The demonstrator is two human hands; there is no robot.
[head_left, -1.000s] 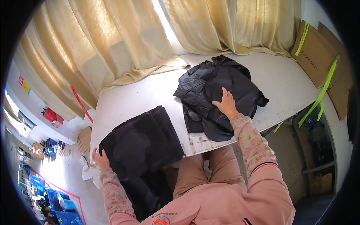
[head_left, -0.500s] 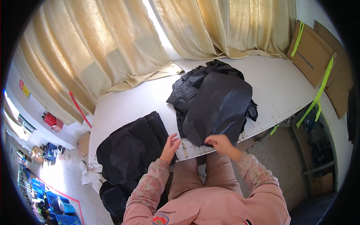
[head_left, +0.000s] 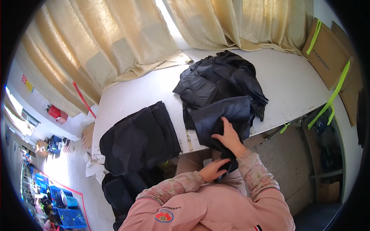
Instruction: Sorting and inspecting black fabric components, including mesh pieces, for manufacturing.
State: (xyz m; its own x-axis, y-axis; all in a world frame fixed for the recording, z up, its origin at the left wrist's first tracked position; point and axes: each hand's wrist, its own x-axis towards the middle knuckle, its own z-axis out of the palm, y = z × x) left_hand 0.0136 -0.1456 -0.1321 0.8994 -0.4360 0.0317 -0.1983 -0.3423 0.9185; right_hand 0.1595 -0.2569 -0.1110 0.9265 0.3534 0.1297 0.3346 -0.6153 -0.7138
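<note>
Dark cloth, a glossy black garment, hangs over the near edge of the white worktop, its lower end drawn down toward the person's lap. On its upper part the right hand lies flat with fingers spread, pressing the fabric rather than pinching it, so its grip is loose and unclosed. Below, the left hand has its fingers curled around the garment's lower edge, a closed grip on the cloth just in front of the pink sweatshirt. Behind the garment, touching it, a heap of similar black garments lies crumpled near the middle of the worktop. To the person's left, well apart from the heap, a flattened stack of dark garments rests at the worktop's near corner and spills over the edge toward more dark cloth on the floor. Beige curtains hang along the far side, their hems resting on the worktop. Flat cardboard sheets with green tape lean at the right. Blue crates stand on the floor at far left.
</note>
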